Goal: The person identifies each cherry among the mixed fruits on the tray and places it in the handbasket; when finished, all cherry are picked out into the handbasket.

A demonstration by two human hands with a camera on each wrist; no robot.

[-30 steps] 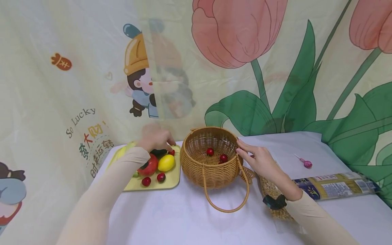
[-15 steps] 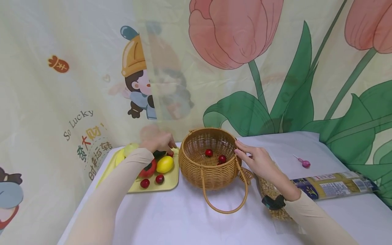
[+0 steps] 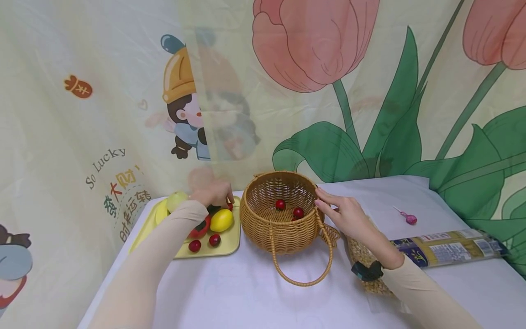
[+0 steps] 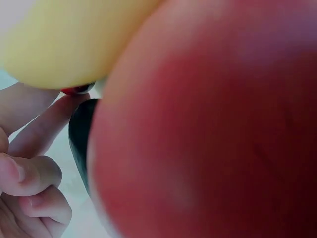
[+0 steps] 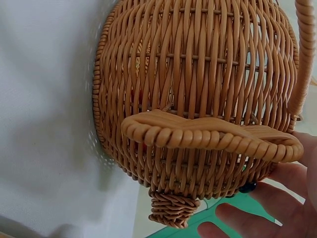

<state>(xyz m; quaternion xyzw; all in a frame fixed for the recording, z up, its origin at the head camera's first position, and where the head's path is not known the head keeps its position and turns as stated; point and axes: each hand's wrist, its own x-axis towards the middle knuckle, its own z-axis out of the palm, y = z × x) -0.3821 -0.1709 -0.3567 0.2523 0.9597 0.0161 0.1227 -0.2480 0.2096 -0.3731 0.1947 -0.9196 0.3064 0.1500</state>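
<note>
While the basket [image 3: 283,240] holds cherries [image 3: 298,212], the tray [image 3: 231,247] bears a lemon [image 3: 222,221].

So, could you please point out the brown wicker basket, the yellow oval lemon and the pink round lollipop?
Brown wicker basket [image 3: 292,238], head view: front outer wall.
Yellow oval lemon [image 3: 221,220], head view: upper surface.
Pink round lollipop [image 3: 411,220], head view: candy end.

The right hand [image 5: 293,210] touches the wicker basket [image 5: 190,74], which stands on a pale worktop [image 5: 39,99]; from the basket's side juts a wavy wicker piece [image 5: 213,139] (its edge thickly braided).
</note>
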